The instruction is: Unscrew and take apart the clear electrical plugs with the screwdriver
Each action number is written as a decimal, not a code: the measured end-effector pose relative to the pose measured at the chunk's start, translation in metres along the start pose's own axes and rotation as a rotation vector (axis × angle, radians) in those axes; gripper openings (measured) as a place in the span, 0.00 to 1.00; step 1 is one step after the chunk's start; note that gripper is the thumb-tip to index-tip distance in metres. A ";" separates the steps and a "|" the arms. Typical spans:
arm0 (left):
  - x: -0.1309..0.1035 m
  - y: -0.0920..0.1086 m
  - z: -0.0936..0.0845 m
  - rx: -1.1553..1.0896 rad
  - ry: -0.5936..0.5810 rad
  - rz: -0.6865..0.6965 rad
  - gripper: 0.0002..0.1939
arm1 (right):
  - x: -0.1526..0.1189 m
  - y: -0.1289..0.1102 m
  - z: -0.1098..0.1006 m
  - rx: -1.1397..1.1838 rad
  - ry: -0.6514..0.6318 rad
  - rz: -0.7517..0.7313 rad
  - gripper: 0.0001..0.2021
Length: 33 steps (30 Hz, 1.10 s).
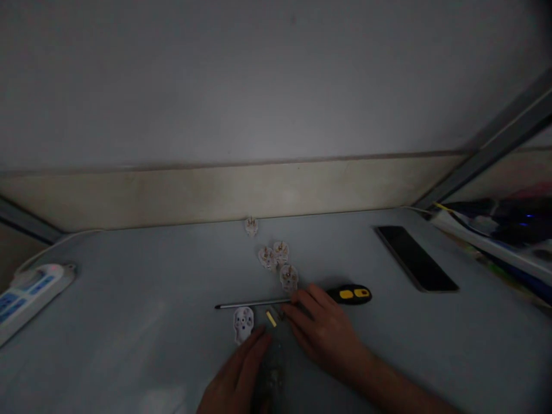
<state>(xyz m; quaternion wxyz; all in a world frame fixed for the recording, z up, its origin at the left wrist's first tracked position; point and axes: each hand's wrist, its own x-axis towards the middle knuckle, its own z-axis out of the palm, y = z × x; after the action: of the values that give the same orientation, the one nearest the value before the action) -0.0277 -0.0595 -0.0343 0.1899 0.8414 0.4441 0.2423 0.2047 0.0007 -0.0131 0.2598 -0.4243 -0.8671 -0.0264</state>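
My left hand (239, 368) rests at the front of the table, its fingers stretched out beside a white plug cover (244, 323). My right hand (323, 330) has its fingers bent down toward the table, with the fingertips near a small dark piece. What lies in them, if anything, is too small to make out. A screwdriver (254, 303) with a black and yellow handle lies across, partly behind the right fingers. Between the hands is a small yellowish strip (271, 318). Nearer to me is a dim, see-through item (275, 374) that I cannot identify.
Past the screwdriver lie several plug halves with metal pins, one plug half (288, 278) close to my right hand and another plug half (251, 225) by the wall. A phone (416, 259) lies right; a power strip (32, 296) lies left. Cluttered items (509, 236) stand at far right.
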 end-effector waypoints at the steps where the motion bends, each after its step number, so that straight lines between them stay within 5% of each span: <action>1: 0.002 0.003 -0.002 0.002 -0.021 -0.015 0.43 | 0.000 0.000 0.000 -0.003 -0.002 -0.003 0.08; 17: 0.012 0.020 -0.004 -0.111 0.090 -0.146 0.29 | 0.003 0.004 0.007 0.007 0.004 0.012 0.04; 33: 0.018 0.044 0.003 -0.806 0.238 -0.486 0.20 | 0.006 -0.001 0.012 -0.051 0.013 0.009 0.04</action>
<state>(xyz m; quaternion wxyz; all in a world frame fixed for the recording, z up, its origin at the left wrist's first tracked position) 0.0114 -0.0687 -0.0086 0.4999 0.5390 0.5173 0.4382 0.1963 0.0075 -0.0204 0.2548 -0.4345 -0.8624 -0.0501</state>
